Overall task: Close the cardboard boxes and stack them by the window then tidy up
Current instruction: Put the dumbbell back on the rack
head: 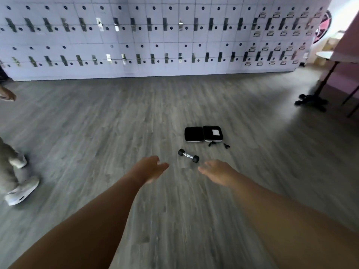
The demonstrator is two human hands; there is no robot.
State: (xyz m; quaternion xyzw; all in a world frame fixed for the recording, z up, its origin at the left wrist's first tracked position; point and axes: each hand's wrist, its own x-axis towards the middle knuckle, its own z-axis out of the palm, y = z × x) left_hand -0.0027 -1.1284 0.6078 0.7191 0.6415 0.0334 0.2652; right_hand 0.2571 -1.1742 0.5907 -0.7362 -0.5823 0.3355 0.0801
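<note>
On the grey plank floor (97,133), just ahead of both outstretched arms, lies a small dumbbell (188,155). Its long axis runs from upper left to lower right, with a black head at each end and a shiny metal grip between. The left hand (150,167) and right hand (215,170) hover near it, apart from it, fingers loosely extended and holding nothing. Just beyond, a black zip case (203,133) lies opened flat.

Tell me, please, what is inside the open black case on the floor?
The open black case lies flat in two halves. Its right half holds a pale square piece; the left half looks plain black. Anything under that piece is covered.
</note>
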